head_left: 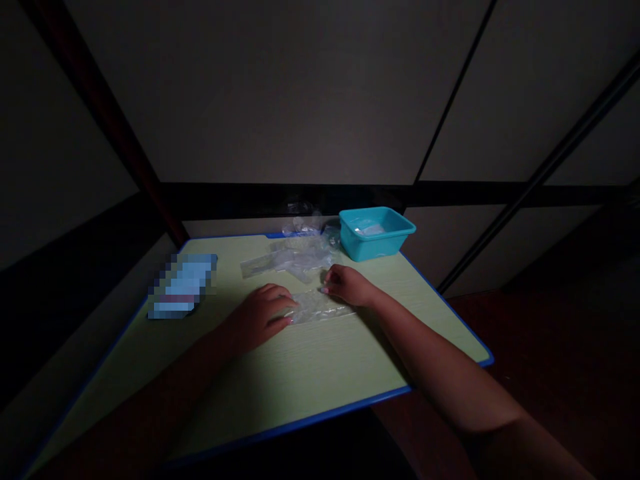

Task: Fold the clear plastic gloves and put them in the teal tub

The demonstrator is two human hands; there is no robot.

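A clear plastic bag (323,308) lies flat on the light wooden table. At its left end rests my left hand (261,315), fingers stretched out and apart, the tips touching the plastic. My right hand (349,285) is over the bag's upper right part with its fingers curled together in a pinch. What sits between those fingertips, if anything, is too small to make out. Just beyond both hands, more clear plastic bags (295,259) lie in a loose, crumpled pile.
A turquoise plastic basket (375,245) stands at the table's back right corner with clear plastic inside. On the left lies a blurred-out bluish flat object (186,285). The table (280,393) has a blue edge, and pale panels (300,100) rise behind it.
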